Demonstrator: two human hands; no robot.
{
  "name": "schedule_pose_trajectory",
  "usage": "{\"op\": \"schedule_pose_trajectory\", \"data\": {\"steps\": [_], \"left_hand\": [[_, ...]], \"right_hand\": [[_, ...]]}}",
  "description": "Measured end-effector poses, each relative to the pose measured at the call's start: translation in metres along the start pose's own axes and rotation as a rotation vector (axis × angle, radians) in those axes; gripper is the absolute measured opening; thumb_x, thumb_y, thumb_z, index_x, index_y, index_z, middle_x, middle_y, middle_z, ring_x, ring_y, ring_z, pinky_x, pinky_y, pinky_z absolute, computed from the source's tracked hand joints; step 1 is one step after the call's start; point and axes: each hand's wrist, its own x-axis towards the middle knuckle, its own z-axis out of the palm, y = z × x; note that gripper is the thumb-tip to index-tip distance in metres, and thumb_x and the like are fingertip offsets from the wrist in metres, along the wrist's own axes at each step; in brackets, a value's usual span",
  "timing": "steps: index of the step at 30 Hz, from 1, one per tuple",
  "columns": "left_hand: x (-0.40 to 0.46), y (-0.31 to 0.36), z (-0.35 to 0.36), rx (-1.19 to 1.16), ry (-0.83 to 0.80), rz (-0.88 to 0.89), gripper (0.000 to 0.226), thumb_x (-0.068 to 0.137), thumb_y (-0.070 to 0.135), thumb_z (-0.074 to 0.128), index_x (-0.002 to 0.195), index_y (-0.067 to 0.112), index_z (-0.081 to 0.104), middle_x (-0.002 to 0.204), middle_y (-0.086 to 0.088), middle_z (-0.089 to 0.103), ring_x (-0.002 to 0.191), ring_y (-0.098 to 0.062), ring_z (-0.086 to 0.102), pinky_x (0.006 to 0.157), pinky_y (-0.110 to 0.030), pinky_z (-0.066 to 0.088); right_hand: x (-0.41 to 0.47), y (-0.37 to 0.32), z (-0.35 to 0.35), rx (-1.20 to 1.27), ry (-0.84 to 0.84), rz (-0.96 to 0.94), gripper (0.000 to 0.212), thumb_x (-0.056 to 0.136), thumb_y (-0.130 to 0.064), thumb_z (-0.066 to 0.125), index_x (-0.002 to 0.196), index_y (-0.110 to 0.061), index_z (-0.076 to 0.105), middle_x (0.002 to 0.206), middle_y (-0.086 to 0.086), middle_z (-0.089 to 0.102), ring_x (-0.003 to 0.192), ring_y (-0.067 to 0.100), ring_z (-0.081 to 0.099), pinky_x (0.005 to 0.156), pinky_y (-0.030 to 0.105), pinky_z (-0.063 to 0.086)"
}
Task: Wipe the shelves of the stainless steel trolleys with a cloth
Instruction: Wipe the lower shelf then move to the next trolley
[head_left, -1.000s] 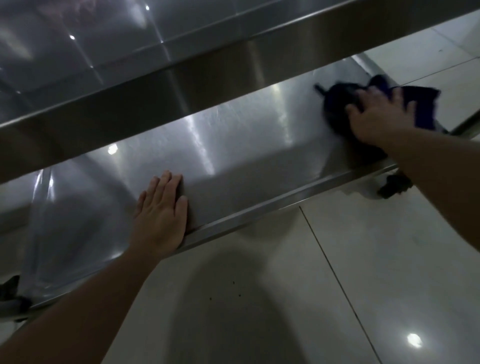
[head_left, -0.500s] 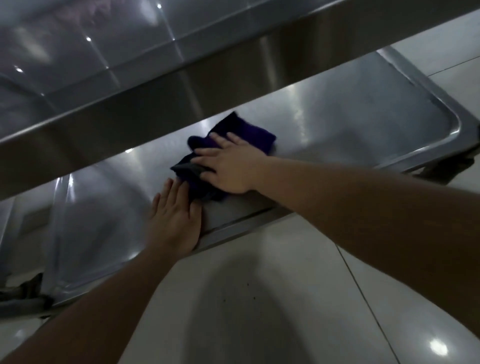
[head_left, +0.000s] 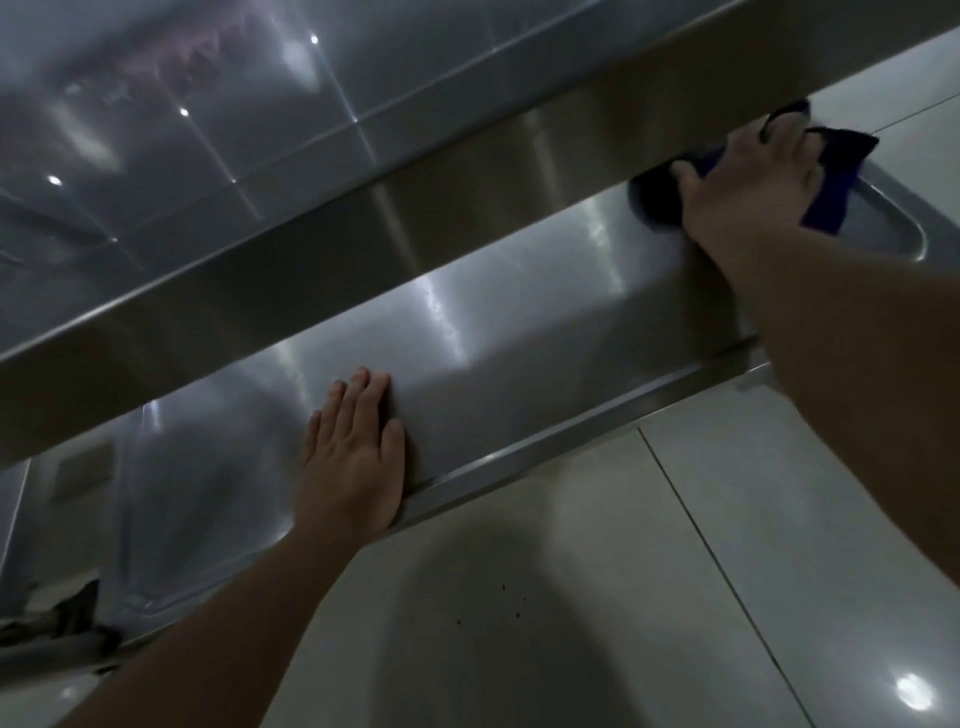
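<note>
On the lower shelf (head_left: 519, 353) of the stainless steel trolley: one dark blue cloth (head_left: 831, 182), bunched, is pressed to the far right corner beneath the right hand (head_left: 748, 187), whose fingers are spread across it, their tips partly hidden by the upper shelf (head_left: 260, 156). Left hand (head_left: 353, 457): laid flat on the shelf by the front rim, fingers straight and close together, nothing held. Pale tiled floor (head_left: 675, 597) is seen below.
</note>
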Motion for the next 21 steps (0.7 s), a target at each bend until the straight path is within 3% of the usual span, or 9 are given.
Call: {"op": "schedule_pose_trajectory", "data": {"steps": [4,8,10,13,16,18,21], "left_hand": [[0.000,0.000,0.000,-0.002,-0.003,0.002,0.067,0.101,0.052,0.016,0.166,0.034,0.018,0.176,0.009,0.010,0.162,-0.010,0.002,0.129,-0.033,-0.001],[0.000,0.000,0.000,0.010,-0.003,0.000,0.067,0.102,0.051,0.017,0.167,0.034,0.017,0.176,0.010,0.009,0.162,-0.010,0.000,0.129,-0.033,-0.002],[0.001,0.000,-0.001,0.013,-0.002,-0.004,0.067,0.102,0.052,0.017,0.167,0.034,0.017,0.176,0.011,0.009,0.161,-0.009,-0.001,0.129,-0.033,-0.001],[0.002,-0.002,0.000,0.023,-0.019,-0.001,0.063,0.107,0.049,0.019,0.168,0.035,0.014,0.176,0.011,0.005,0.161,-0.008,-0.003,0.130,-0.034,-0.001],[0.003,-0.003,0.004,0.032,-0.009,-0.002,0.060,0.109,0.047,0.021,0.168,0.035,0.013,0.176,0.011,0.004,0.161,-0.008,-0.003,0.130,-0.035,0.000],[0.003,-0.005,0.005,0.022,-0.010,0.003,0.065,0.104,0.052,0.016,0.167,0.037,0.011,0.176,0.013,0.004,0.161,-0.007,-0.002,0.129,-0.034,-0.001],[0.003,-0.007,0.006,0.003,0.003,0.019,0.067,0.102,0.055,0.014,0.166,0.036,0.015,0.176,0.011,0.010,0.161,-0.009,0.002,0.129,-0.035,0.003]], "right_hand": [[-0.023,-0.029,0.000,0.052,-0.027,-0.006,0.068,0.097,-0.051,0.031,0.139,-0.001,0.051,0.145,0.022,0.046,0.136,0.043,0.038,0.115,0.054,0.028],[-0.052,-0.097,-0.009,0.204,-0.375,-0.244,0.075,0.100,-0.052,0.043,0.156,-0.004,0.030,0.164,0.015,0.026,0.151,0.041,0.018,0.121,0.047,0.018],[-0.078,-0.132,-0.015,0.267,-0.523,-0.458,0.064,0.099,-0.046,0.049,0.154,-0.013,0.038,0.162,0.007,0.034,0.151,0.037,0.024,0.117,0.042,0.024],[-0.124,-0.168,-0.012,0.176,-0.606,-0.928,0.046,0.104,-0.041,0.042,0.149,-0.031,0.046,0.158,-0.004,0.042,0.147,0.029,0.033,0.108,0.036,0.028],[-0.146,-0.170,0.000,0.091,-0.624,-1.215,0.049,0.106,-0.045,0.035,0.155,-0.042,0.034,0.165,-0.017,0.025,0.154,0.022,0.020,0.122,0.042,0.013],[-0.140,-0.158,0.007,0.071,-0.588,-1.209,0.048,0.104,-0.047,0.036,0.152,-0.047,0.035,0.166,-0.020,0.022,0.154,0.023,0.017,0.123,0.050,0.011],[-0.096,-0.120,0.006,0.054,-0.486,-1.000,0.046,0.101,-0.051,0.037,0.146,-0.051,0.038,0.163,-0.019,0.027,0.149,0.030,0.027,0.117,0.058,0.020]]}}
